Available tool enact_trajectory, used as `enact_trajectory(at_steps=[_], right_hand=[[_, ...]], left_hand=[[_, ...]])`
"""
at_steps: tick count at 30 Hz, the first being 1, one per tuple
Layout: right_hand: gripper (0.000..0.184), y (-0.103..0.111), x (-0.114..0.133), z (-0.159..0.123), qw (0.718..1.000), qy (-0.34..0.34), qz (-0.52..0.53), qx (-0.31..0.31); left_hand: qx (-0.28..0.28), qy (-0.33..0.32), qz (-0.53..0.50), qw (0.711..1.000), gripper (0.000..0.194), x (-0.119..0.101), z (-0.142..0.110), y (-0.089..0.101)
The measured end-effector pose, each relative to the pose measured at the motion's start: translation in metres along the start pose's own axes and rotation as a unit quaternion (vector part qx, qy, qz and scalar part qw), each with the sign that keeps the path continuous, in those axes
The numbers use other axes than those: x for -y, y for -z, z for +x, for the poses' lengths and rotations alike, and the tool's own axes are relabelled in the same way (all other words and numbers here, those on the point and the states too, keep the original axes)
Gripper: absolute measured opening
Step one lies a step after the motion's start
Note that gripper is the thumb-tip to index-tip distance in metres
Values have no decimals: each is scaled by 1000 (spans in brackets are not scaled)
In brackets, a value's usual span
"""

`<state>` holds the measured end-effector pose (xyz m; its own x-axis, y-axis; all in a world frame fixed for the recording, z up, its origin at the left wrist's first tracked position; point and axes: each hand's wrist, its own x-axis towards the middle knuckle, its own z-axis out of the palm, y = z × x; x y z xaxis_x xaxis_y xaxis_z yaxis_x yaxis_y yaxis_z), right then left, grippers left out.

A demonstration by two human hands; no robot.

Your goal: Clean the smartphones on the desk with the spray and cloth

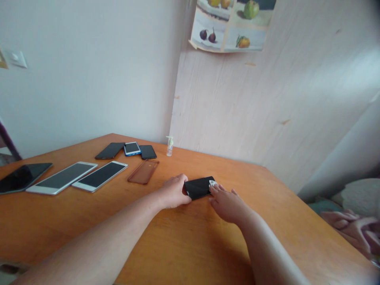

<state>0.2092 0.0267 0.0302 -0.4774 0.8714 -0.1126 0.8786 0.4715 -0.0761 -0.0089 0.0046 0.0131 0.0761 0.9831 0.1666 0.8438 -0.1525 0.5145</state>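
Note:
A black smartphone lies flat on the wooden table in front of me, its dark glossy face up. My left hand grips its left end, with the thumb at the near edge and the fingers at the far side. At the phone's right end, my right hand presses a small crumpled white wipe against the surface under its fingertips. Whether the wipe is paper or cloth I cannot tell. A brown translucent phone case rests to the left of my left hand.
Several tablets and phones lie on the left of the orange-brown table, among them a white tablet and a blue-edged phone. A small clear pump bottle stands near the back edge. Behind rise the walls, with a fruit poster.

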Motion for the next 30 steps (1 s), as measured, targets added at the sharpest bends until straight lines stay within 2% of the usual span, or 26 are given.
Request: enact_trajectory(at_steps=[2, 6, 9, 15, 17, 21, 24, 27, 30], right_hand=[[58, 2, 4, -3, 1000, 31, 4, 2], [60, 5, 25, -18, 985, 167, 30, 21], [60, 5, 32, -22, 978, 204, 35, 23], [54, 5, 16, -13, 996, 86, -14, -8], [54, 6, 17, -14, 995, 102, -9, -6], [56, 7, 31, -23, 981, 195, 22, 13], [54, 7, 35, -25, 980, 196, 18, 11], [50, 6, 24, -17, 990, 141, -1, -6], [42, 6, 8, -7, 999, 43, -16, -18]], left_hand=[[1, 2, -1, 1000, 42, 0, 0, 0], [-8, -9, 1, 1000, 37, 0, 1, -1], [-8, -3, 0, 1000, 34, 1, 1, -1], [-2, -6, 2, 1000, 39, 1, 1, 0], [1, -7, 2, 1000, 39, 1, 1, 0], [0, -7, -5, 1000, 36, 1, 1, 0], [2, -10, -6, 1000, 34, 1, 0, -1], [2, -19, -1, 1000, 36, 2, 0, -1], [0, -23, 2, 1000, 37, 3, 0, 0]])
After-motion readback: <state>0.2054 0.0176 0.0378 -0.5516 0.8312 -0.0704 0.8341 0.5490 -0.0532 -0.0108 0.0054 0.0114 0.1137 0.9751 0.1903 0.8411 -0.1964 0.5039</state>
